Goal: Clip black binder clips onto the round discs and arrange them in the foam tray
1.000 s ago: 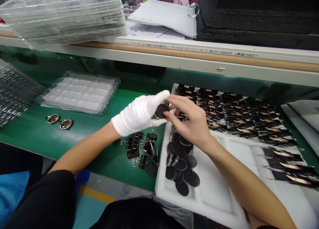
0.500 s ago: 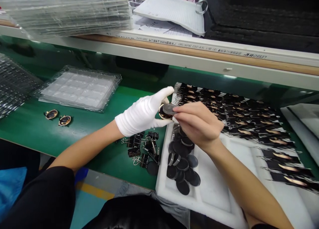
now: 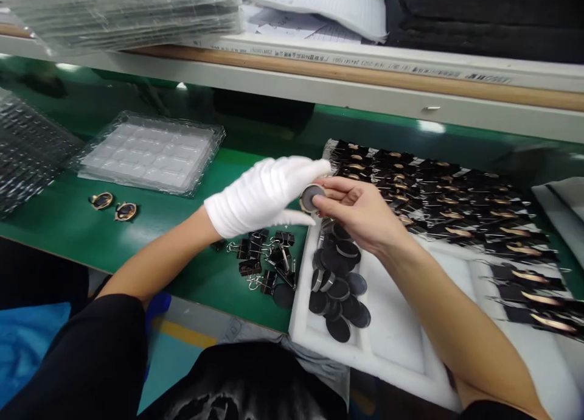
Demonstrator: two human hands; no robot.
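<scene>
My left hand (image 3: 274,195), in a white glove, has its fingers apart and its thumb below, around the near side of a round gold-rimmed piece. A grey disc (image 3: 312,198) covers the face of this piece. My bare right hand (image 3: 360,213) grips the piece between thumb and fingers, the thumb on the disc. Below my hands, several dark round discs (image 3: 337,289) lie piled in a white foam tray (image 3: 396,335). Black binder clips (image 3: 258,255) lie loose on the green table, left of the tray.
Rows of gold-rimmed pieces held in binder clips (image 3: 447,195) fill the right side. Two gold-rimmed pieces (image 3: 125,211) lie at the left, near a clear plastic tray (image 3: 150,158). A shelf edge (image 3: 283,79) crosses behind, with stacked clear trays (image 3: 123,18) above.
The grey disc, tilted over the gold-rimmed piece before, now lies against it. My right hand has turned and holds both, while my left fingers have loosened. The view has shifted slightly.
</scene>
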